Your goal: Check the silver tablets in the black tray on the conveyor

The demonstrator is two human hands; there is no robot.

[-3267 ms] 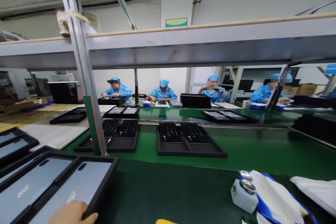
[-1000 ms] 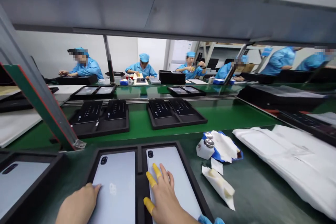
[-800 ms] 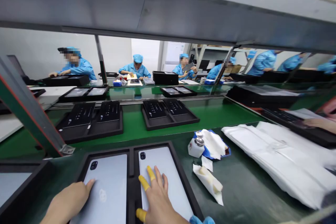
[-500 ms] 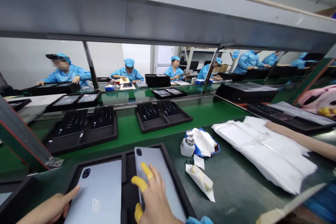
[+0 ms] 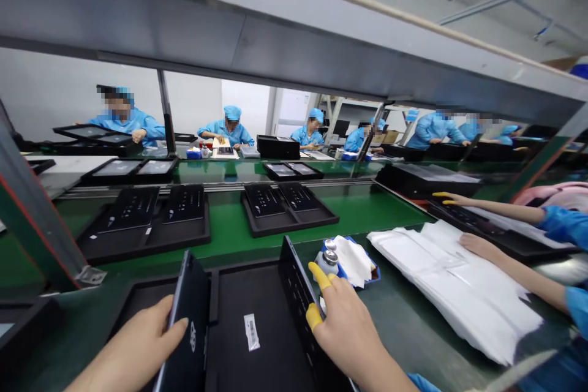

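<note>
My left hand (image 5: 142, 340) is closed around the edge of a tablet (image 5: 184, 318), which stands nearly upright over the left compartment of a black tray (image 5: 243, 370). With yellow finger cots on its fingers, my right hand (image 5: 351, 324) grips a second tablet (image 5: 296, 294) by its outer edge. This one is also tipped up, its printed dark side facing left, over the tray's right compartment. Between the two tablets, a small white packet (image 5: 251, 332) lies on the compartment floor.
Two black trays with tablets (image 5: 294, 199) sit on the green belt (image 5: 358, 199). Right of my hand are metal-topped bottles (image 5: 329, 257) and a blue box of white wipes (image 5: 353, 257). A co-worker's hand (image 5: 482, 248) rests on white sleeves (image 5: 441, 269). An overhead shelf (image 5: 275, 55) spans above.
Both tablets, flat with their silver backs up before, are now lifted on edge in my hands. The packet in the tray has come into view. A co-worker's second hand has appeared at right.
</note>
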